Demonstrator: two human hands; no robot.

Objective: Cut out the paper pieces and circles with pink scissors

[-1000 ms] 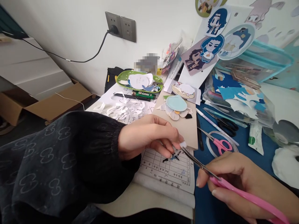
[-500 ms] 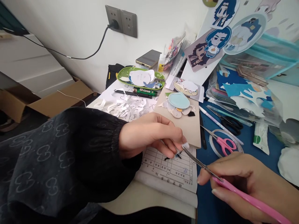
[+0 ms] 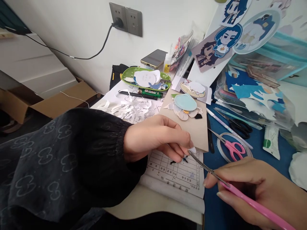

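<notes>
Thumb and fingertips of my left hand (image 3: 159,137) pinch a tiny white scrap of paper (image 3: 192,149). My right hand (image 3: 256,182) grips slim pink-handled scissors (image 3: 254,204), seen edge-on. Their thin, curved metal tips meet the scrap at the left fingertips. Beneath both lies an open notebook (image 3: 174,179) with a printed grid, and small dark and blue bits rest on its page, partly behind my left fingers. Beyond the left hand, a grey board (image 3: 199,129) carries a pile of paper cutouts (image 3: 185,102), a pale blue oval on top.
White paper strips (image 3: 134,110) are heaped beyond my left sleeve, near a green tray (image 3: 126,75) of cutouts. On the blue surface at right lie another pair of pink scissors (image 3: 233,147), black scissors (image 3: 242,127), a tape roll (image 3: 219,150) and a white tube (image 3: 271,142).
The whole view has shifted slightly, so things appear a little to the right. Both hands keep nearly the same pose, with the scissor tips still at the paper scrap.
</notes>
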